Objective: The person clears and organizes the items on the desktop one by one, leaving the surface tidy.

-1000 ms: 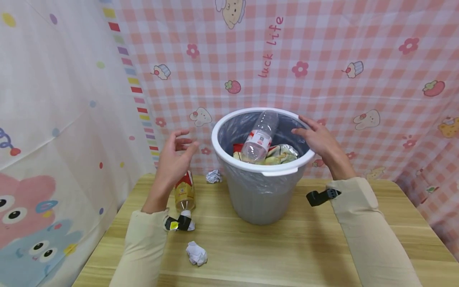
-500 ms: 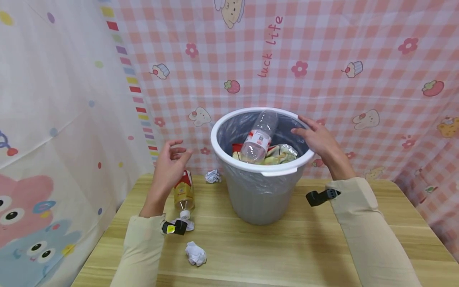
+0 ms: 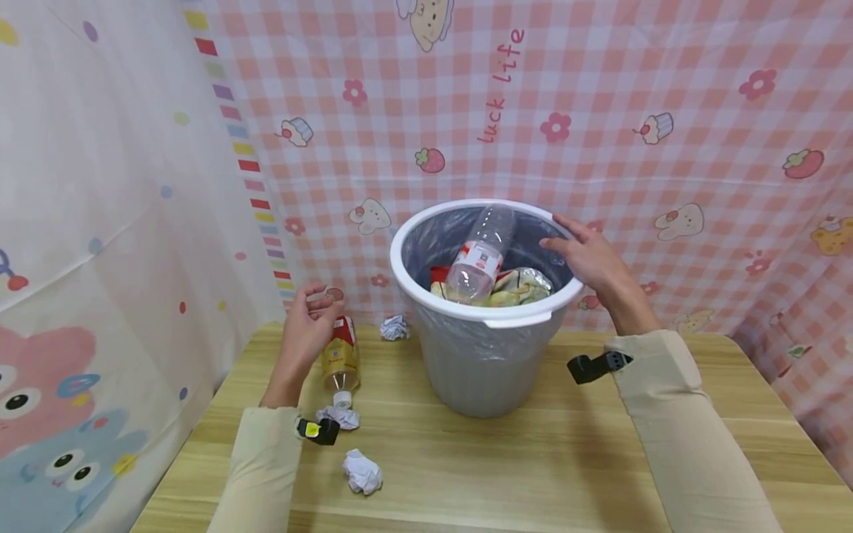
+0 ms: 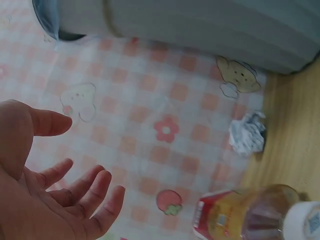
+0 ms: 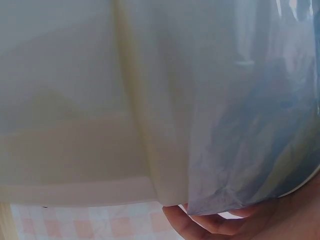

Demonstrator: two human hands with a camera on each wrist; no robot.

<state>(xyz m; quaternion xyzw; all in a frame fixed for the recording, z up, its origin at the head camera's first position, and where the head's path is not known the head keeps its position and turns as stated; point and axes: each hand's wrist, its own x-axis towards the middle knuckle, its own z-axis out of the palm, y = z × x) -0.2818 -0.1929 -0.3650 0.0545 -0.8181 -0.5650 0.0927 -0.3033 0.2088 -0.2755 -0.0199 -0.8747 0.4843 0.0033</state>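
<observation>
In the head view my left hand hovers at the upper end of a bottle with a yellow and red label, which lies on the table with its white cap toward me. The left wrist view shows the fingers loosely spread, holding nothing, apart from the bottle. My right hand grips the right rim of a grey trash can, thumb over the inside and fingers outside. In the right wrist view its fingers sit against the liner-covered outer wall. Inside the can lie a clear plastic bottle and a crumpled wrapper.
Three crumpled paper balls lie on the wooden table: one paper ball behind, left of the can, another paper ball by the bottle cap, and a third paper ball nearer me. A checked cloth hangs behind.
My left hand has moved down and slightly left, to the lying bottle's upper end. My right hand stays on the can's rim.
</observation>
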